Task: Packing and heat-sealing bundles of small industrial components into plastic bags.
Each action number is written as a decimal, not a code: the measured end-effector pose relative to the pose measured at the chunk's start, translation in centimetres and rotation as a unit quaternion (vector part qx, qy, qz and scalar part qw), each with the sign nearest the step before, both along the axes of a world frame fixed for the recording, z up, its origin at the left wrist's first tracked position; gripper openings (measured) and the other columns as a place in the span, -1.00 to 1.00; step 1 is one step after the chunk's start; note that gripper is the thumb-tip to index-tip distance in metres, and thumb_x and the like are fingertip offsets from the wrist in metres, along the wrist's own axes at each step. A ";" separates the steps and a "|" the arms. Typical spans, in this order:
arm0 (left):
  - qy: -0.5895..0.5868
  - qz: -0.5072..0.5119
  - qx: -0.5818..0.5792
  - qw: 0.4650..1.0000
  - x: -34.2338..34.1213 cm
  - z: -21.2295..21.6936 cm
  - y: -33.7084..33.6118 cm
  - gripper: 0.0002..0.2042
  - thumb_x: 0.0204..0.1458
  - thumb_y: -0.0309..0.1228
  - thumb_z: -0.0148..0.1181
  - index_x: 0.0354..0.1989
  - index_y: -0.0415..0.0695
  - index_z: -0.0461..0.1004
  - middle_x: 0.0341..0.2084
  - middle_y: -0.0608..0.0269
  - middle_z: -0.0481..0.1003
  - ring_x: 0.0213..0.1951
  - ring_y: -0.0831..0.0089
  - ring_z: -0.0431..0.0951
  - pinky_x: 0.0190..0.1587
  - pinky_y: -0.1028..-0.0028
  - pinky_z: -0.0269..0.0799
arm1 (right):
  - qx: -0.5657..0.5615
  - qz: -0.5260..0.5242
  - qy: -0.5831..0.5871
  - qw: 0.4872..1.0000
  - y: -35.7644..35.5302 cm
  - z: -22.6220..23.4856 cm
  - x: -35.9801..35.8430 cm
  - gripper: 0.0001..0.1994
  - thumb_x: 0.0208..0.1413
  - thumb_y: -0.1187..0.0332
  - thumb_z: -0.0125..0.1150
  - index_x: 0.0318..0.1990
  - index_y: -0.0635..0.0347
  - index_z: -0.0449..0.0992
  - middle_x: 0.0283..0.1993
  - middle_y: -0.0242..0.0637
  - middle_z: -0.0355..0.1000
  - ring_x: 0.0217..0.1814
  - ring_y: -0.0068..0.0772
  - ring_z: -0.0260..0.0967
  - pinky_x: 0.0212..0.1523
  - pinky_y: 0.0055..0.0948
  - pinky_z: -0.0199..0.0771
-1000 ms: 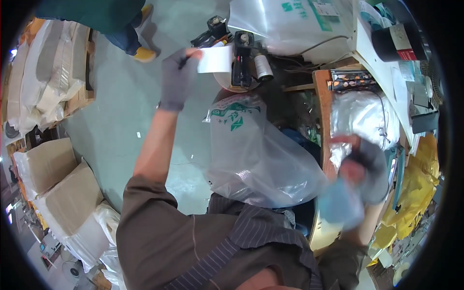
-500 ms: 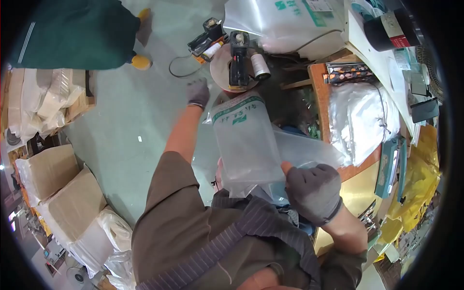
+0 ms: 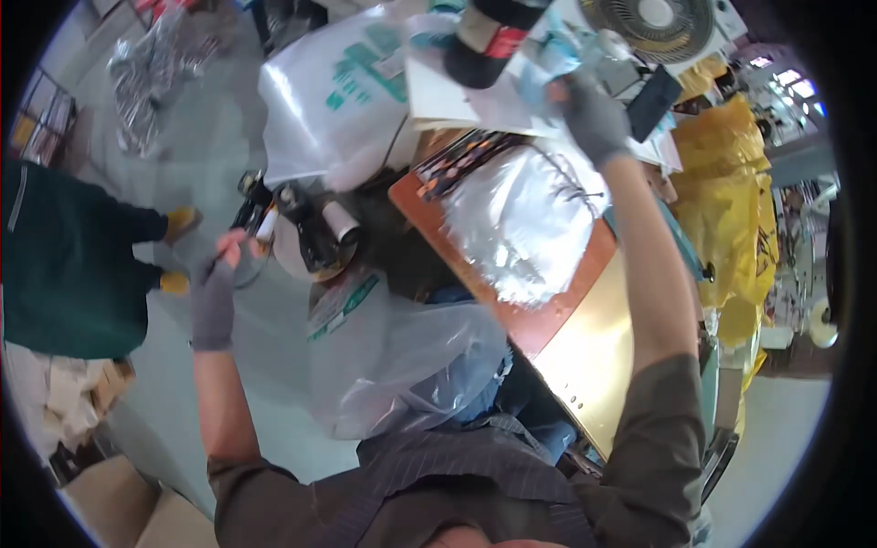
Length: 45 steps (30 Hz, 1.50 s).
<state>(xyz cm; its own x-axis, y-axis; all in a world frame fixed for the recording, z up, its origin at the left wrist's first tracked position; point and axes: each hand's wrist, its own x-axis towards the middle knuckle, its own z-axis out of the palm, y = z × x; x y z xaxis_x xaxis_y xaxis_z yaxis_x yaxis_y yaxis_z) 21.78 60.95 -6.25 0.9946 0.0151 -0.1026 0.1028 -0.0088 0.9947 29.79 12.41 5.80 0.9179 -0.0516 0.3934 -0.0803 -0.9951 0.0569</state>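
My left hand, in a grey glove with bare fingertips, is raised at the left beside the black handheld tools. Its fingertips are pinched together; whatever lies between them is too small to make out. My right hand, gloved the same way, reaches far over the white tabletop. Its fingers are by some crumpled light-blue plastic, blurred and partly hidden. A large clear plastic bag with a green printed band lies loosely across my lap, with neither hand on it.
Silvery clear bags lie on an orange-brown board. A black cylindrical container stands on the white top. Handheld tools rest on a round stool. Yellow plastic hangs at right. A person in dark green is at left.
My view has swung to the right. My right hand has left the bag and stretched to the white tabletop. The bag has slumped, and my left hand's fingers are now pinched.
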 end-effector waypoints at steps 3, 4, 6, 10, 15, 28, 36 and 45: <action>0.017 -0.073 0.027 0.997 -1.5 3.2 -3.8 -0.74 0.13 -0.41 0.00 -0.10 -0.34 0.41 -0.31 0.18 0.50 -0.24 0.48 0.49 -0.10 0.53 0.37 | 0.010 0.073 -0.013 0.997 -2.6 -1.6 -0.6 -0.63 0.14 0.12 -0.03 0.05 0.04 0.35 -0.18 -0.07 0.45 -0.28 0.00 0.44 -0.28 -0.16 0.41; 0.022 -0.093 0.024 0.995 -1.6 4.4 -5.1 -0.76 0.14 -0.43 -0.01 -0.11 -0.33 0.40 -0.33 0.22 0.50 -0.25 0.49 0.48 -0.07 0.52 0.35 | 0.074 0.088 -0.050 0.992 -2.0 -0.1 -2.0 -0.65 0.14 0.14 0.01 0.02 0.08 0.37 -0.20 -0.10 0.46 -0.32 -0.06 0.44 -0.31 -0.21 0.40; 0.015 -0.124 0.018 0.992 -1.8 5.9 -7.4 -0.76 0.14 -0.44 -0.02 -0.10 -0.32 0.40 -0.33 0.21 0.50 -0.26 0.50 0.48 -0.07 0.52 0.35 | 0.146 0.117 -0.088 0.978 -1.6 1.6 -6.8 -0.68 0.11 0.20 0.09 -0.03 0.15 0.40 -0.23 -0.15 0.47 -0.39 -0.18 0.43 -0.35 -0.30 0.40; -0.024 -0.238 0.017 0.971 -1.9 10.8 -15.4 -0.77 0.12 -0.49 -0.01 -0.08 -0.32 0.42 -0.29 0.15 0.51 -0.24 0.51 0.49 -0.13 0.54 0.38 | 0.081 0.037 0.001 0.996 -7.2 1.2 -18.1 -0.66 0.00 0.26 0.20 -0.08 0.18 0.40 -0.14 -0.10 0.41 -0.20 -0.08 0.39 -0.20 -0.26 0.39; -0.051 -0.412 0.027 0.909 -6.2 15.0 -27.1 -0.76 0.12 -0.51 -0.01 -0.06 -0.29 0.40 -0.27 0.15 0.50 -0.23 0.53 0.49 -0.14 0.58 0.38 | 0.044 -0.239 0.005 0.970 -21.0 -4.3 -33.3 -0.38 -0.07 0.02 0.21 0.08 0.18 0.23 0.06 0.07 0.24 0.06 0.11 0.24 0.03 -0.13 0.29; -0.357 -0.571 0.272 0.687 -22.8 2.6 -68.7 -0.70 0.00 -0.16 0.11 -0.29 -0.16 0.49 -0.39 -0.06 0.50 -0.31 0.07 0.52 -0.27 0.26 0.40 | 0.338 -0.625 -0.073 0.700 -33.6 -10.9 -52.9 0.02 -0.11 -0.41 -0.13 0.24 0.43 0.05 0.13 0.37 0.16 0.20 0.23 0.15 0.17 -0.16 0.17; -0.364 -0.592 0.359 0.623 -29.3 0.9 -79.3 -0.62 -0.11 -0.10 0.14 -0.28 -0.18 0.47 -0.44 -0.06 0.50 -0.35 -0.05 0.50 -0.23 0.14 0.38 | 0.484 -0.606 -0.120 0.620 -34.4 -13.1 -55.1 -0.06 -0.02 -0.37 -0.22 0.01 0.59 0.32 0.04 0.43 0.23 0.18 0.27 0.17 0.16 -0.16 0.18; 0.287 -0.540 -0.026 0.791 -24.7 -3.4 -69.5 -0.37 -0.11 0.11 0.21 -0.23 -0.37 0.47 -0.38 0.19 0.50 -0.36 0.47 0.50 -0.29 0.51 0.40 | 0.564 -0.388 -0.110 0.721 -27.0 -14.7 -46.0 -0.19 -0.24 -0.20 0.29 -0.02 0.38 0.34 -0.13 0.04 0.43 -0.09 -0.09 0.42 -0.09 -0.24 0.40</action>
